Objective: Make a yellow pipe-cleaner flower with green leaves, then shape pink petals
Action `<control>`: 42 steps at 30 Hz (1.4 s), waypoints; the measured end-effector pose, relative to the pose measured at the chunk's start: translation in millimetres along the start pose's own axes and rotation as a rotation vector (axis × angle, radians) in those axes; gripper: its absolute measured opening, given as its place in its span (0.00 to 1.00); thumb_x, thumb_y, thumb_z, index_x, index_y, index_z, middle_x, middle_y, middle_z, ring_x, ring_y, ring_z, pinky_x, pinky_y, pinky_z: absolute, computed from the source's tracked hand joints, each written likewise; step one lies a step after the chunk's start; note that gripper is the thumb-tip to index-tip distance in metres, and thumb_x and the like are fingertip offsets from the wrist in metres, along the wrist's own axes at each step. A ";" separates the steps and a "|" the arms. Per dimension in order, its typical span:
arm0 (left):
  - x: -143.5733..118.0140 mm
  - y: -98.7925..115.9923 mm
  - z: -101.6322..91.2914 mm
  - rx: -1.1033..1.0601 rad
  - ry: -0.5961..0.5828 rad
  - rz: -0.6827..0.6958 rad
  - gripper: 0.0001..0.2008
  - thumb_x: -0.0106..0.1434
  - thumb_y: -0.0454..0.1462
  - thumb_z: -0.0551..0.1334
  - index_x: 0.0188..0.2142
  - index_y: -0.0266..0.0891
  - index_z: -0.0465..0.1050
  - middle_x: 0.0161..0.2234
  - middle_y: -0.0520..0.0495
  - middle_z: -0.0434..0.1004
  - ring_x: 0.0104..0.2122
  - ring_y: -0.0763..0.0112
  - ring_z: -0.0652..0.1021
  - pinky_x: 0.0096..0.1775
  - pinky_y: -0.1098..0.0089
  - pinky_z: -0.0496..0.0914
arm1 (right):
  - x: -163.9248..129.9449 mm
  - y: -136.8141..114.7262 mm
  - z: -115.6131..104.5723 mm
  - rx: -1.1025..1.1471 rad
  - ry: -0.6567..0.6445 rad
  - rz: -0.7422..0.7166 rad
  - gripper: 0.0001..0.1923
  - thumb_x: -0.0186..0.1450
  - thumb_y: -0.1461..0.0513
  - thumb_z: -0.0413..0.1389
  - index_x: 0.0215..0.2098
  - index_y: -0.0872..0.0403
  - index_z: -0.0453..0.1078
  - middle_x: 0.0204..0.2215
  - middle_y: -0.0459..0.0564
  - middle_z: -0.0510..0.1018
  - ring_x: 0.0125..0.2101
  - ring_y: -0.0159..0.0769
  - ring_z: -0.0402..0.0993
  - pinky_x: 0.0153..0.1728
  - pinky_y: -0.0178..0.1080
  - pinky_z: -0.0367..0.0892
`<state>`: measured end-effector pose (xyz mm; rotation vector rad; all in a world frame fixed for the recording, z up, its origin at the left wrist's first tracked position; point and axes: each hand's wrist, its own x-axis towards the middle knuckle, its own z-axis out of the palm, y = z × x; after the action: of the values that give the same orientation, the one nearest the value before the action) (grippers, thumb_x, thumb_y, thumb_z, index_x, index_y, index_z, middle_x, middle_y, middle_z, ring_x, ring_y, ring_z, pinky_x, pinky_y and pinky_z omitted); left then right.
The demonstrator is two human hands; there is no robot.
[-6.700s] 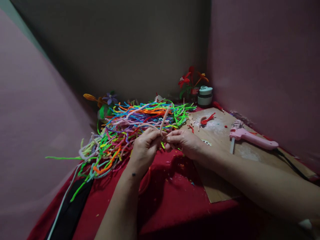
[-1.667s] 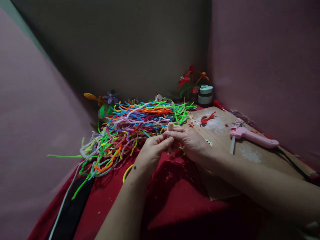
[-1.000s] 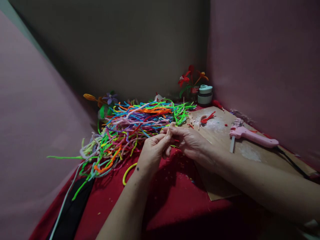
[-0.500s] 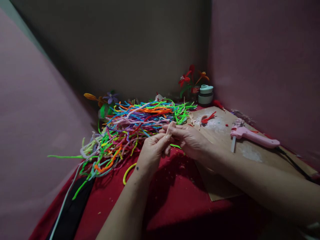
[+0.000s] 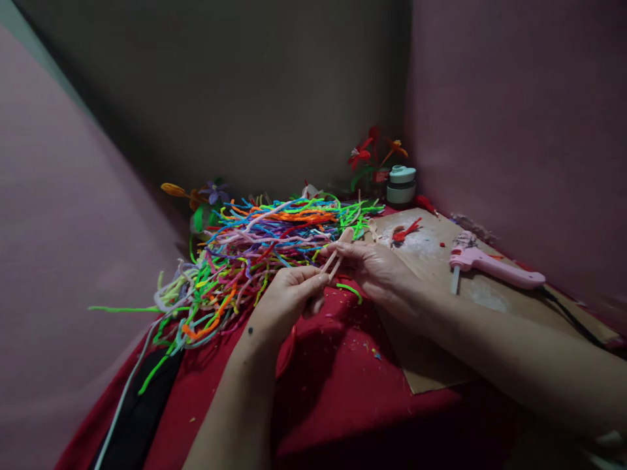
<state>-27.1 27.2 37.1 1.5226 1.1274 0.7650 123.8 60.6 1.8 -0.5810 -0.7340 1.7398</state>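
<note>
A pale pink pipe cleaner (image 5: 347, 235), bent double with a rounded top, is stretched between both hands over the red cloth. My left hand (image 5: 294, 290) pinches its lower ends between thumb and fingers. Farther up, my right hand (image 5: 382, 269) grips it near the bend, fingers closed; the loop pokes out above the fingertips. Just behind the hands lies a big tangled pile of pipe cleaners (image 5: 289, 228) in many colours. A short green piece (image 5: 349, 291) rests on the cloth below the right hand.
On a cardboard sheet (image 5: 435, 356) to the right are a pink glue gun (image 5: 502, 267) and a red pipe-cleaner piece (image 5: 406, 230). Pipe-cleaner flowers (image 5: 360, 154) and a mint-green lidded container (image 5: 401, 192) stand behind. A pale cord (image 5: 122, 405) runs down the left.
My hands have drawn slightly apart, the left one down and leftward, exposing two strands of the pipe cleaner between them. A yellow ring near my left wrist is no longer visible.
</note>
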 end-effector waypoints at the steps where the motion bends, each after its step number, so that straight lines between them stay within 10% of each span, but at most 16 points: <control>1: -1.2 2.1 -0.7 0.020 0.002 0.008 0.14 0.59 0.42 0.59 0.22 0.34 0.69 0.14 0.54 0.61 0.15 0.81 0.59 0.18 0.76 0.51 | 1.3 -0.2 -1.5 0.015 -0.001 -0.004 0.04 0.56 0.64 0.58 0.26 0.57 0.74 0.24 0.50 0.76 0.28 0.32 0.70 0.34 0.38 0.66; 8: -8.0 9.3 -12.8 -0.015 -0.077 0.215 0.23 0.56 0.33 0.62 0.52 0.40 0.66 0.29 0.50 0.71 0.29 0.74 0.71 0.32 0.75 0.64 | 4.6 -4.3 -3.4 0.131 0.022 0.091 0.05 0.56 0.68 0.54 0.25 0.56 0.70 0.23 0.48 0.76 0.23 0.32 0.69 0.29 0.38 0.66; 19: -0.2 -5.1 0.1 0.628 0.162 0.676 0.08 0.60 0.35 0.59 0.34 0.44 0.78 0.34 0.47 0.74 0.34 0.71 0.74 0.37 0.73 0.67 | 0.4 -3.2 2.6 0.156 -0.040 0.161 0.06 0.54 0.69 0.54 0.20 0.56 0.68 0.18 0.44 0.70 0.20 0.27 0.62 0.25 0.33 0.60; 31: -15.2 10.8 -2.1 0.173 0.114 0.584 0.05 0.59 0.32 0.61 0.31 0.41 0.76 0.34 0.47 0.76 0.36 0.66 0.75 0.40 0.68 0.69 | -10.7 -5.8 12.3 -0.096 -0.172 0.126 0.06 0.52 0.67 0.56 0.17 0.58 0.67 0.16 0.44 0.65 0.19 0.27 0.57 0.22 0.34 0.52; 42: -12.6 6.9 -4.4 0.691 0.270 0.748 0.05 0.60 0.30 0.59 0.34 0.36 0.74 0.31 0.47 0.72 0.30 0.74 0.72 0.33 0.74 0.66 | -6.7 -1.2 7.0 -0.450 -0.178 -0.054 0.09 0.50 0.65 0.55 0.13 0.56 0.64 0.11 0.42 0.62 0.14 0.26 0.55 0.16 0.33 0.48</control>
<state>-33.6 17.0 46.0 2.5576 1.0634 1.1727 121.5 53.2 7.6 -0.7045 -1.2727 1.5945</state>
